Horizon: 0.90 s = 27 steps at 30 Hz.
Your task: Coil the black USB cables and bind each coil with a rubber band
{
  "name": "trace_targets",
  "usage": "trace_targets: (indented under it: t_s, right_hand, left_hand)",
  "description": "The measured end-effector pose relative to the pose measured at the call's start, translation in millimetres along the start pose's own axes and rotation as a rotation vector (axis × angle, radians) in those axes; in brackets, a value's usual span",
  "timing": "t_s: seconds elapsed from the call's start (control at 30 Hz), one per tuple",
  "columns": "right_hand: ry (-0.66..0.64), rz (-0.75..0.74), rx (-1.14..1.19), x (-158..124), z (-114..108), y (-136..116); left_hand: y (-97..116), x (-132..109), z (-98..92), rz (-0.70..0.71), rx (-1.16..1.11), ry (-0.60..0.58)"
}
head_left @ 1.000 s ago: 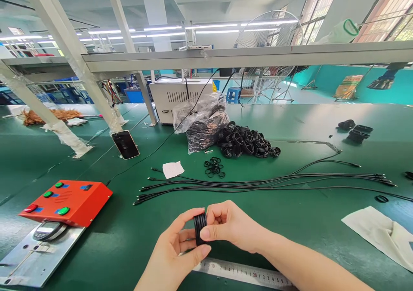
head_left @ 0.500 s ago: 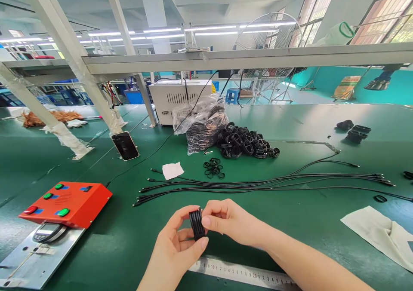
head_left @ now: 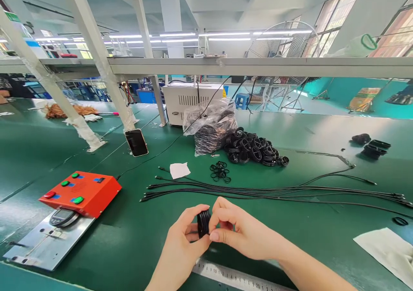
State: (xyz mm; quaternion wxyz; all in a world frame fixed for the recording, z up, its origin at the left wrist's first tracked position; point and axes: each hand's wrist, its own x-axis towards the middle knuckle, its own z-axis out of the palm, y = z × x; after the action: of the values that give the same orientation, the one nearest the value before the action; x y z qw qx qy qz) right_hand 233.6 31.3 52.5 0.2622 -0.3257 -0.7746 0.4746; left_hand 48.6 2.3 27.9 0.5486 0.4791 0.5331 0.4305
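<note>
A small coil of black cable (head_left: 203, 223) stands on edge between the thumb and fingers of my left hand (head_left: 182, 243), closed around it. My right hand (head_left: 238, 228) is pinched at the coil's right side, thumb against index finger; whatever it grips there is too small to make out. Below both hands a steel ruler (head_left: 232, 278) lies on the green table (head_left: 129, 248). Beyond them, several straight black cables (head_left: 258, 191) stretch across the table. A little cluster of black bands (head_left: 220, 172) lies behind these cables.
Coiled black cables (head_left: 254, 147) are heaped beside a plastic bag (head_left: 213, 132). At left stands a red button box (head_left: 84, 194) with a gauge (head_left: 63, 217) on a metal plate. A phone (head_left: 136, 142) leans on a post. A white cloth (head_left: 387, 252) lies at right.
My right hand has shifted down along the coil's side, its fingers more curled. My left hand still holds the coil. The whole view has turned slightly left.
</note>
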Motion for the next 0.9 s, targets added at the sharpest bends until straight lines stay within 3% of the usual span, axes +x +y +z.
trace_targets:
  t_s: [0.17,0.47,0.63,0.77,0.9]
  right_hand:
    - [0.017,-0.018,-0.037,2,2,2]
    - [0.034,0.210,0.090,8,-8,14]
    - [0.011,-0.033,-0.041,2,5,7]
    - [0.054,-0.100,-0.162,7,21,10]
    - [0.135,-0.254,-0.265,14,26,16]
  left_hand:
    - [-10,3,-6.6,-0.043,-0.149,-0.070]
    - [-4,1,-17.8,-0.050,-0.275,-0.112]
    - [-7,5,-20.4,-0.131,-0.322,-0.188]
    - [-8,5,-17.5,-0.153,-0.311,-0.266]
    - [-3,2,-14.4,-0.170,-0.305,-0.248]
